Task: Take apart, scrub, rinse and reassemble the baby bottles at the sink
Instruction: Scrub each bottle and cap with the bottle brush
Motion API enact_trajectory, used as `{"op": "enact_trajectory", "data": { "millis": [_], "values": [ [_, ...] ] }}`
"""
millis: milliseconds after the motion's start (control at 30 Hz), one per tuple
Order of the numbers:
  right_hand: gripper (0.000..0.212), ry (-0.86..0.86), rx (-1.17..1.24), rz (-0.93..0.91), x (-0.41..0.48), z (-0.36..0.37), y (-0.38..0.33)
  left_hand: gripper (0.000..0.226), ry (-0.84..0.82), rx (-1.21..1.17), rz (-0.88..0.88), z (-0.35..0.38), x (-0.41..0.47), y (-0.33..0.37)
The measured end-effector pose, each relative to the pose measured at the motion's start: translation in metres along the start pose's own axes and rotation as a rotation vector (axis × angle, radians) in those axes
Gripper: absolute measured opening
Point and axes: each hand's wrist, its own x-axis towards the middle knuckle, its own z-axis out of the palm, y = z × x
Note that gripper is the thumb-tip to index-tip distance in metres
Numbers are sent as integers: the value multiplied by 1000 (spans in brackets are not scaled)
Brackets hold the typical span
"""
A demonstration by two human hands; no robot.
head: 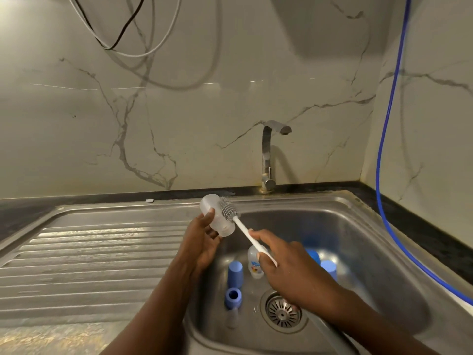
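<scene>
Scrubbing step, seemingly: clear bottle (219, 223) gripped in curled left hand (202, 242) above the 10 o'clock corner of the sink (332, 199), right hand (289, 272) pinching the brush (243, 228) handle, bristles against the bottle's 2 o'clock flank; next, probably aiming the bristles into the mouth at 5 o'clock.

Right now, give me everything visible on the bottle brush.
The bottle brush has a thin, straight white handle, plastic-looking, and a grey head of short ribbed bristles. It slants up-left above the sink. The right hand grips the handle's lower half. The head rests against the side of the clear bottle that the left hand holds, seemingly outside it.
</scene>
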Motion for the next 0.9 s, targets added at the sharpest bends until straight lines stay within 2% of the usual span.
{"op": "enact_trajectory", "data": {
  "millis": [167, 300, 400, 500, 700, 900],
  "values": [
    [41, -29, -45, 3, -4, 5, -2, 49, 32, -65, 19, -2, -2, 5],
    [39, 49, 44, 17, 8, -6, -2, 66, -137, -90, -69, 6, -9, 2],
    [38, 58, 151, 36, 12, -15, -3, 65, -228, -131, -142, 8, -12, 2],
    [39, 60, 196, 51, 12, -16, -3, 63, -247, -115, -173, 7, -12, -1],
    [39, 25, 164, 36, 7, -4, -2, 50, -182, 95, -90, 11, -7, -8],
    [40, -9, 41, -60, -3, 10, -5, 34, -65, -172, -54, -3, 3, 3]
  ]
}}
